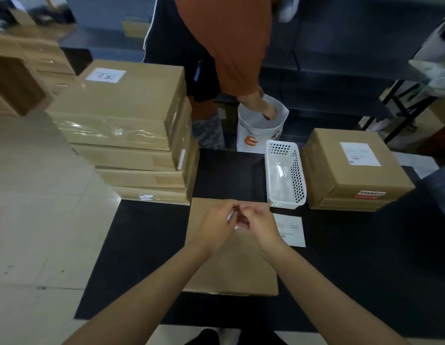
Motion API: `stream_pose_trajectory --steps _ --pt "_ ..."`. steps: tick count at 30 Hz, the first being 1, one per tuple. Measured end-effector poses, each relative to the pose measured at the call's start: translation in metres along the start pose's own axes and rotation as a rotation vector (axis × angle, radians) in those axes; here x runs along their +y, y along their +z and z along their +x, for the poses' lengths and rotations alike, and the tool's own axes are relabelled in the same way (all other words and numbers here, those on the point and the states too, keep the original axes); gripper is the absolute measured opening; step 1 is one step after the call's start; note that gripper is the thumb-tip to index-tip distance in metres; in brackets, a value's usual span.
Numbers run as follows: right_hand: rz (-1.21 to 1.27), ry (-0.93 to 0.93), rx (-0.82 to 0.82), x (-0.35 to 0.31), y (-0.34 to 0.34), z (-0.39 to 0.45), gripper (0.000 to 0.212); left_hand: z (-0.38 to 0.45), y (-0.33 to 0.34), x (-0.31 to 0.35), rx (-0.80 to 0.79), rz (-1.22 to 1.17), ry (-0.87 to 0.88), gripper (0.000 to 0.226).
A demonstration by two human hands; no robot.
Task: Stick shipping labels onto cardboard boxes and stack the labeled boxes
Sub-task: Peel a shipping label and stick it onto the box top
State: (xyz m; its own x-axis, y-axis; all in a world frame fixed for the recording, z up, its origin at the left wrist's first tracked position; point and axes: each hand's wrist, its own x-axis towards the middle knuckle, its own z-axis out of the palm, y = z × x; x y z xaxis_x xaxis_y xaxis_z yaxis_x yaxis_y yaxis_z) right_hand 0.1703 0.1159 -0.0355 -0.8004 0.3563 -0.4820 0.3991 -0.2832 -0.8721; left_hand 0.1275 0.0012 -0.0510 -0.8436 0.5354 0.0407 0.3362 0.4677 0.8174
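Fingertips of both hands pinch a small white label above the unlabelled box.

Left hand (pixel 216 224) and right hand (pixel 260 224) meet over the far half of the flat cardboard box (pixel 231 265), fingers curled, pinching the white label (pixel 231 215) between them; only its edge shows, so whether the backing is off cannot be told. It looks thin, limp and light, likely to curl or stick to itself, so it is best held by two corners and laid down from one edge. The box looks stiff and light enough to lift by its long sides. Just right of the box lies another label sheet (pixel 291 230). Beyond the box stands a white basket (pixel 286 175), a labelled box (pixel 353 170) to its right, and a stack of boxes (pixel 131 135) far left.
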Motion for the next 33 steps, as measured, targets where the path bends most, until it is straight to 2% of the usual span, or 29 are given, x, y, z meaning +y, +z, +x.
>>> stream_pose_trajectory --steps 10,20,33 --pt "-0.021 -0.003 0.023 0.013 0.015 -0.009 0.024 -0.026 -0.011 -0.001 0.056 0.010 0.028 0.024" --pt "-0.076 -0.027 0.035 0.017 0.014 -0.016 0.026 -0.034 -0.005 0.000 0.024 0.098 0.065 0.025" --pt "0.132 -0.081 -0.122 0.018 0.003 -0.026 0.027 -0.042 -0.003 0.011 0.176 0.034 0.027 0.026"
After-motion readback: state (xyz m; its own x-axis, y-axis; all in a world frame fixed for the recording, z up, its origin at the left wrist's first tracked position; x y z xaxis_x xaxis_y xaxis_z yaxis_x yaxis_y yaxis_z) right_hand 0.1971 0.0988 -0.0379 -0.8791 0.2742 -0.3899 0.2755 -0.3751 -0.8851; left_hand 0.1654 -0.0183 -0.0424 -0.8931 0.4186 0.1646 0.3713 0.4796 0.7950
